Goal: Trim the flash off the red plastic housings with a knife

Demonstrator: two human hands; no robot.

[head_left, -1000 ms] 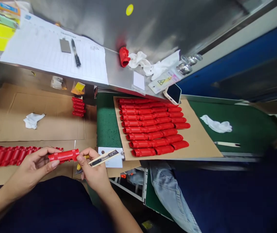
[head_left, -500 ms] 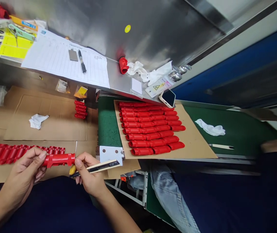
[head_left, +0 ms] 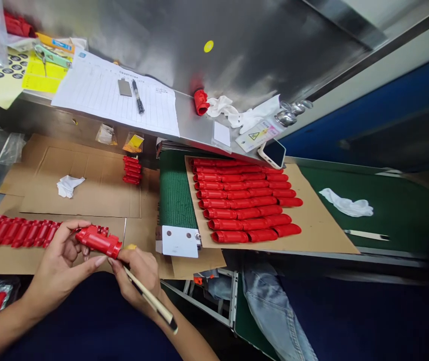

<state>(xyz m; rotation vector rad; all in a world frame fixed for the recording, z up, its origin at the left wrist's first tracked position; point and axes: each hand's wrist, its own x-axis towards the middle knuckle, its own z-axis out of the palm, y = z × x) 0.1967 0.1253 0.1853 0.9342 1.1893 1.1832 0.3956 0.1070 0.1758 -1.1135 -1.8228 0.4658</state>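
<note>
My left hand [head_left: 58,265] grips a red plastic tubular part [head_left: 99,240] between thumb and fingers, its ribbed end tilted down to the right. My right hand [head_left: 137,278] is closed around a slim cream-and-black cutter knife [head_left: 150,296], its handle slanting back toward my forearm. The knife's blade end is hidden by my fingers, which meet the right end of the red part. Something yellow [head_left: 131,246] peeks out behind my right fingers. Left of my hands, a row of similar red parts [head_left: 22,232] lies on cardboard [head_left: 7,260].
Rows of red tubes [head_left: 244,213] cover a cardboard sheet [head_left: 323,230] on a green conveyor belt [head_left: 176,195]. A metal shelf [head_left: 187,113] behind carries a paper form [head_left: 105,100], a pen [head_left: 138,98] and a phone [head_left: 273,152]. A person's jeans [head_left: 270,306] show at right.
The red part has been turned over and tilted in my left hand. My right hand has rotated, so the knife handle now points down toward me instead of rightward. The view has shifted slightly left.
</note>
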